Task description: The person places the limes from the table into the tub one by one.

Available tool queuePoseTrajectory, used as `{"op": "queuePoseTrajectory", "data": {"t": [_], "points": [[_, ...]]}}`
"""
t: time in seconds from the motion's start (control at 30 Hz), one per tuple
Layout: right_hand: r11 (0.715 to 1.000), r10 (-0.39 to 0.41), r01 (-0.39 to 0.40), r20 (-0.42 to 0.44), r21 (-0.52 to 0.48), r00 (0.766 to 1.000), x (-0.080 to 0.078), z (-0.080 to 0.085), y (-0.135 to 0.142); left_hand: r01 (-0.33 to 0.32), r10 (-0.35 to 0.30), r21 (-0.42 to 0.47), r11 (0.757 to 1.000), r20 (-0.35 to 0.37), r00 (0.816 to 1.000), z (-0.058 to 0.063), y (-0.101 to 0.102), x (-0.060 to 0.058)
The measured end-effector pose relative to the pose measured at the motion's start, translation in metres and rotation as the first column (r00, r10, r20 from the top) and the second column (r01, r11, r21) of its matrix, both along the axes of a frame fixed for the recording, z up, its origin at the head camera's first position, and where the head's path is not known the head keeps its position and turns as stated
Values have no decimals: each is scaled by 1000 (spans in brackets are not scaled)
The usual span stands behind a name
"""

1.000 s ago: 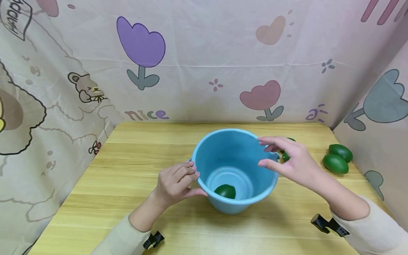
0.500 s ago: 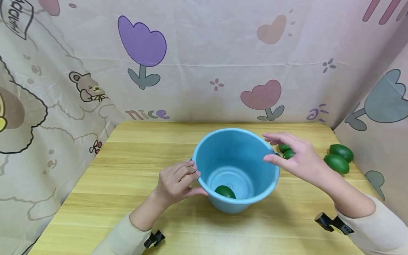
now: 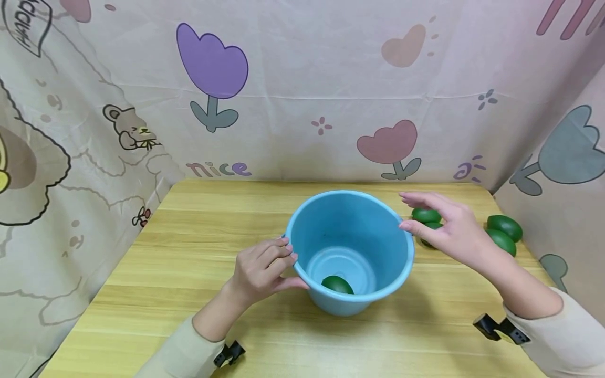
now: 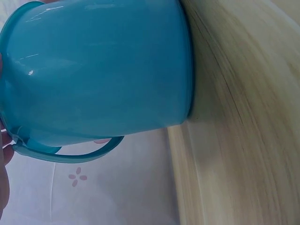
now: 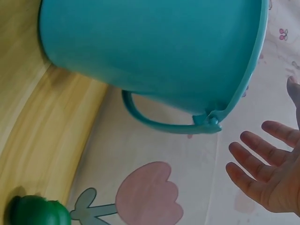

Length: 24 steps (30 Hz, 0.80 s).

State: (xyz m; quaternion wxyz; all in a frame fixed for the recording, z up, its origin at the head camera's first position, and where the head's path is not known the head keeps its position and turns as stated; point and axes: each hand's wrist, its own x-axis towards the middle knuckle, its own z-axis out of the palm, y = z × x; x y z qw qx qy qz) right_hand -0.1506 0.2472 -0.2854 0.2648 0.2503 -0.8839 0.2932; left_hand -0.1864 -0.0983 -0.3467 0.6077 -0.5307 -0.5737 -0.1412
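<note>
The left hand point(image 3: 260, 270) grips the rim of a blue bucket point(image 3: 342, 307), while the right hand point(image 3: 446, 226), fingers loosely spread and holding nothing, hovers just beside the opposite rim. The bucket stands roughly midway between the table point(image 3: 198, 226)'s left and right edges, one green fruit point(image 3: 337, 285) inside. Two more fruits point(image 3: 426, 216) lie behind the right hand, toward the far right corner, and another pair point(image 3: 504, 228) by the right edge.

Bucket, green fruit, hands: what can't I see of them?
Head view: part of the green fruit in the bucket, behind its near wall.
Head view: most of the handle, behind the bucket.
Left wrist: most of the left hand, cut by the edge.
Right wrist: part of the right hand, cut by the edge.
</note>
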Motion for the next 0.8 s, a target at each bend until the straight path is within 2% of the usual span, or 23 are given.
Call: {"op": "queuePoseTrajectory", "data": {"t": [0.27,0.6,0.8], "points": [[999,-52,52,15,-2,999,-5,-5,6,-6,6,-2,1000,4,1000,0,-1,0],[994,-103,107,119,-29,988,-9,-7,13,-7,7,-6,1000,7,1000,0,-1,0],[992,-126,127,75,-5,989,-10,-12,17,-6,6,-8,1000,7,1000,0,-1,1]]}}
